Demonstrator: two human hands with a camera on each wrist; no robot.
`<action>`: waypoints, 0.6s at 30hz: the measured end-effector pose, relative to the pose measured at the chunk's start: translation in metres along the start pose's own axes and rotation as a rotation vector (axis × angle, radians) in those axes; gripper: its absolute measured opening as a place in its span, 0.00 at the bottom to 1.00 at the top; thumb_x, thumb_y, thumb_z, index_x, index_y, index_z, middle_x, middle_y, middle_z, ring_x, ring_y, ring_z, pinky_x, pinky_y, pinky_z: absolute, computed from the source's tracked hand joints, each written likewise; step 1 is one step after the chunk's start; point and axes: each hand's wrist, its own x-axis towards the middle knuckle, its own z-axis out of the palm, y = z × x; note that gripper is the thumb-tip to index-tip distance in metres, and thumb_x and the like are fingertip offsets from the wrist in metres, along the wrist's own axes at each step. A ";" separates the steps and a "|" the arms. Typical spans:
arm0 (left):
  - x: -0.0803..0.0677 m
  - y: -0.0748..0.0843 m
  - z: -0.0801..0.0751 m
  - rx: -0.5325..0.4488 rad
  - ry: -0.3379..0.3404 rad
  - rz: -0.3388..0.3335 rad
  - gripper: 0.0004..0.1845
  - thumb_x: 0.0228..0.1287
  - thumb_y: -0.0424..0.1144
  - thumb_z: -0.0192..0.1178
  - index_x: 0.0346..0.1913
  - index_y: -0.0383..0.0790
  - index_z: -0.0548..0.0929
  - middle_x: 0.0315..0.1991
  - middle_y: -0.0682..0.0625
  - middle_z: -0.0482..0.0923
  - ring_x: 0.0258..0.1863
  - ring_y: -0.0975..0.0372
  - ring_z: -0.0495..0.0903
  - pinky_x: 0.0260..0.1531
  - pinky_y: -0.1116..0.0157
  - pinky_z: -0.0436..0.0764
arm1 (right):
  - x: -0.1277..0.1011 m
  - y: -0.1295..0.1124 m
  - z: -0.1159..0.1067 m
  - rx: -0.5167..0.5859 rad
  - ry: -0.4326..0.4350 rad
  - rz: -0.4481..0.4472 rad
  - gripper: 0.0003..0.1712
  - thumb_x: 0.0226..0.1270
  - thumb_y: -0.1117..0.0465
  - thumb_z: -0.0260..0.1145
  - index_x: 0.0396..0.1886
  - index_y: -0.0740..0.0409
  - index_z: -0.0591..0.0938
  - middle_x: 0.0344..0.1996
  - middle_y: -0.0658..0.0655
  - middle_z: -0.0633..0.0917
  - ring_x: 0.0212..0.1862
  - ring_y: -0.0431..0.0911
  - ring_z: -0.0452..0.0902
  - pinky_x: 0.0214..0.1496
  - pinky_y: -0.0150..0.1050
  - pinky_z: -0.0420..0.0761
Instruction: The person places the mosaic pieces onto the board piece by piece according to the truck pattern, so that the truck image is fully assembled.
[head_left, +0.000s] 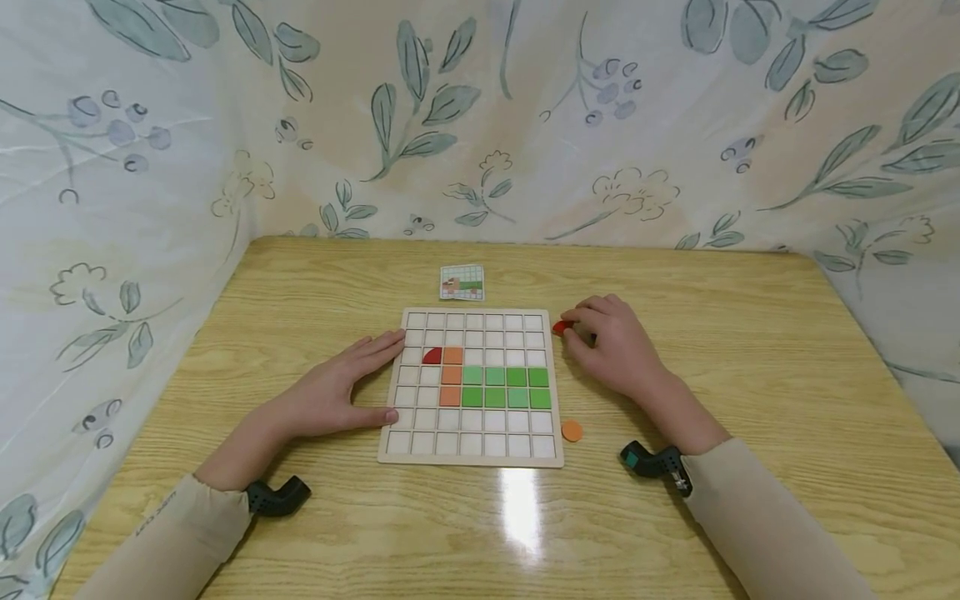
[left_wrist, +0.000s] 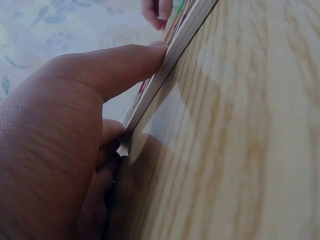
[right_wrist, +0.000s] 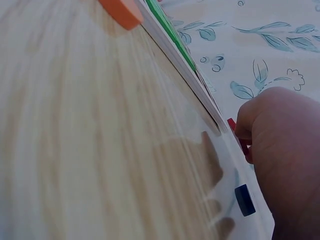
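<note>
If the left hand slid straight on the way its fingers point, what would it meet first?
The left hand already has its fingertips against the left edge of the grid board, so it would likely push the board itself. The nearest pieces beyond are the red quarter piece and orange tiles.

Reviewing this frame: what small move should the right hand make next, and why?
Probably lift the small red piece and carry it left over the white wooden grid board. The right hand pinches it just off the board's upper right corner, the left hand lies flat against the board's left edge, and many cells beside the red quarter-circle tile are unfilled.
</note>
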 end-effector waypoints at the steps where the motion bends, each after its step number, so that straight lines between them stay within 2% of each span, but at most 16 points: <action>1: 0.000 0.000 0.000 0.000 0.001 0.003 0.57 0.67 0.67 0.72 0.90 0.54 0.56 0.90 0.58 0.48 0.88 0.43 0.44 0.82 0.37 0.52 | 0.000 0.000 0.000 0.003 0.008 -0.004 0.10 0.70 0.65 0.73 0.47 0.66 0.93 0.42 0.60 0.89 0.42 0.57 0.77 0.47 0.51 0.77; 8: 0.000 0.001 -0.001 0.001 -0.005 0.000 0.56 0.68 0.67 0.72 0.90 0.53 0.55 0.90 0.56 0.48 0.88 0.42 0.44 0.81 0.36 0.51 | 0.004 -0.007 0.003 0.027 0.021 -0.013 0.10 0.70 0.65 0.74 0.47 0.64 0.93 0.43 0.59 0.90 0.45 0.56 0.78 0.50 0.52 0.78; 18: 0.002 0.002 -0.001 -0.009 -0.015 0.004 0.57 0.67 0.67 0.73 0.90 0.52 0.56 0.90 0.56 0.48 0.88 0.42 0.44 0.82 0.36 0.50 | 0.005 -0.029 0.011 0.067 -0.040 -0.039 0.12 0.71 0.63 0.73 0.49 0.63 0.93 0.46 0.59 0.89 0.47 0.56 0.77 0.51 0.50 0.78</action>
